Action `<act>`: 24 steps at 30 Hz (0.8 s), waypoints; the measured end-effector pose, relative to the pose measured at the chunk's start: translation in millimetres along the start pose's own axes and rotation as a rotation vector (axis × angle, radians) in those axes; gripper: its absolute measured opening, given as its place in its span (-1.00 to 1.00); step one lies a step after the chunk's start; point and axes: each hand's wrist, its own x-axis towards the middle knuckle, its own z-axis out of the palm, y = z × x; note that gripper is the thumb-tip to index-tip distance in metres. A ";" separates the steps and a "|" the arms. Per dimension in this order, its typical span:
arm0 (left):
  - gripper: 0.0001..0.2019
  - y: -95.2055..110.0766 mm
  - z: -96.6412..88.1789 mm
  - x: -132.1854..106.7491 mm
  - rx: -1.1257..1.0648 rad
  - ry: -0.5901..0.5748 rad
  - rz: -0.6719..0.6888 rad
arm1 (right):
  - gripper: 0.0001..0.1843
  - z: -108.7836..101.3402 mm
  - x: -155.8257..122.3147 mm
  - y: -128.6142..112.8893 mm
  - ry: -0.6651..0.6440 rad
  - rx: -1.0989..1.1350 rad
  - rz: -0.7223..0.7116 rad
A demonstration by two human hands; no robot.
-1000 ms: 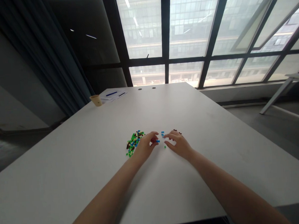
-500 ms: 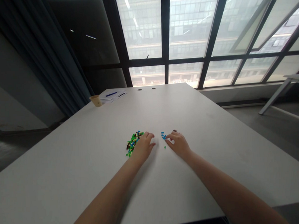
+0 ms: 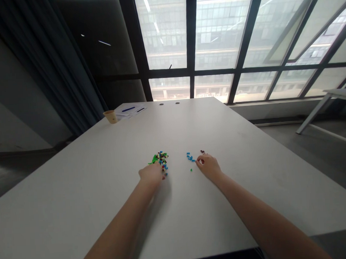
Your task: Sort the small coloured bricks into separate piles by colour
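Observation:
A pile of small coloured bricks [image 3: 162,156], green, blue, dark and pale, lies on the white table. My left hand [image 3: 151,173] reaches over the pile's near side; its back hides most of the fingers and the bricks under them. To the right is a small group of blue bricks [image 3: 189,157]. My right hand [image 3: 209,167] rests beside this group, thumb and forefinger curled together in a pinch at its right end. Whatever sits between those fingertips is too small to make out. One green brick [image 3: 191,170] lies alone in front of the blue ones, and dark brown bricks [image 3: 202,151] lie just beyond my right hand.
At the far left of the table [image 3: 201,124] stands a tan paper cup [image 3: 111,117]. Behind it are papers [image 3: 135,112] with a blue pen [image 3: 128,109] on them. Two dark round discs [image 3: 161,104] show near the far edge, before the windows.
My left hand has moved left and back onto the pile, now covering its near part. My right hand has shifted slightly right, and its thumb and forefinger have come together.

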 end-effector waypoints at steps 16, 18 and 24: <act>-0.96 -8.4 15.7 20.9 -0.183 0.101 0.172 | -0.79 -3.5 2.3 7.4 0.045 0.125 -0.029; -0.93 -7.0 16.1 21.3 -0.187 0.119 0.187 | -0.80 -3.5 3.0 8.9 0.041 0.129 -0.035; -0.85 -3.8 18.5 24.0 -0.172 0.162 0.194 | -0.81 -4.3 3.9 10.0 0.019 0.125 -0.043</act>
